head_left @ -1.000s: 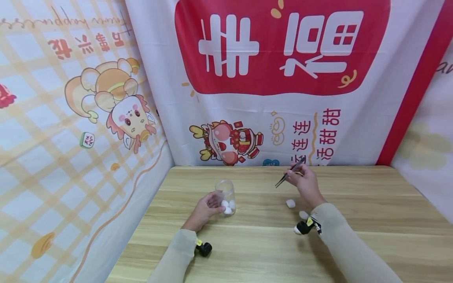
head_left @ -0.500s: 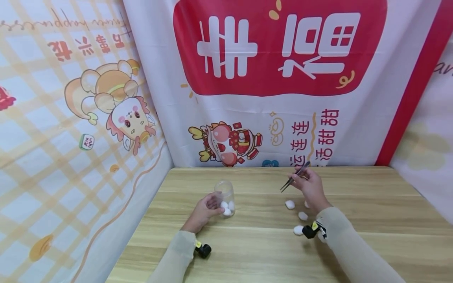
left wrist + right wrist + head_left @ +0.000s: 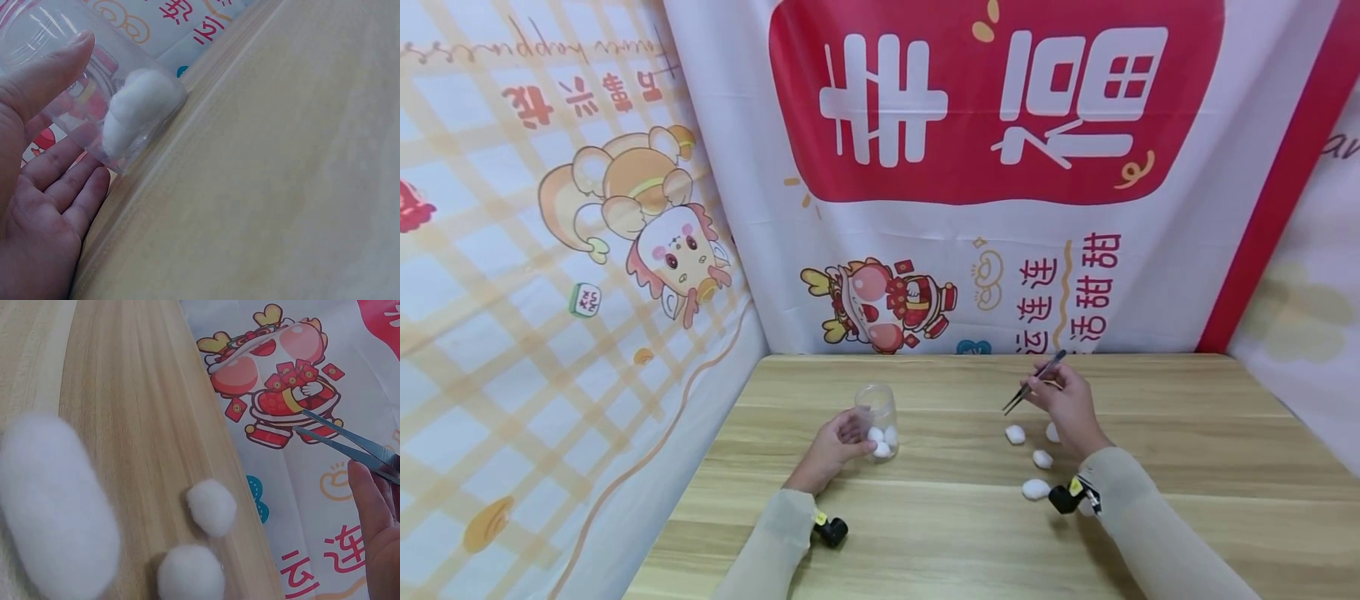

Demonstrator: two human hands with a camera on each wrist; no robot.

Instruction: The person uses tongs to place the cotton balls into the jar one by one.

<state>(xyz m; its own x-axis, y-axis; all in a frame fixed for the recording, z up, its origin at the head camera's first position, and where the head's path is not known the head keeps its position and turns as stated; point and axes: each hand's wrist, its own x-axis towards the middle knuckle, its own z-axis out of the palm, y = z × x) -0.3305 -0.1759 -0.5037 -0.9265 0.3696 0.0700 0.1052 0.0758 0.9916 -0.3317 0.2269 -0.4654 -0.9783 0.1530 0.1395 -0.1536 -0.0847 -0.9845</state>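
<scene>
Clear plastic jar (image 3: 880,407) stands upright on the table, with my left hand (image 3: 833,444) holding its left side between thumb and fingers. White cotton balls (image 3: 882,442) lie at its bottom; in the left wrist view the cotton (image 3: 140,106) is bunched against the jar wall. My right hand (image 3: 1070,410) pinches dark metal tweezers (image 3: 1019,397), points aimed down and left. Their tips are apart with nothing between them, as the right wrist view shows of the tweezers (image 3: 340,442). Just below the tips lies a loose cotton ball (image 3: 1015,434).
More cotton balls lie beneath the right hand and forearm: one cotton ball (image 3: 1042,459), a nearer cotton ball (image 3: 1035,489), and others partly hidden by the hand and wrist camera (image 3: 1063,498). A printed cloth (image 3: 985,275) hangs behind the wooden table (image 3: 940,533).
My right hand with the tweezers has moved right and slightly toward me, uncovering more of the cotton balls. The left hand and jar have stayed in place.
</scene>
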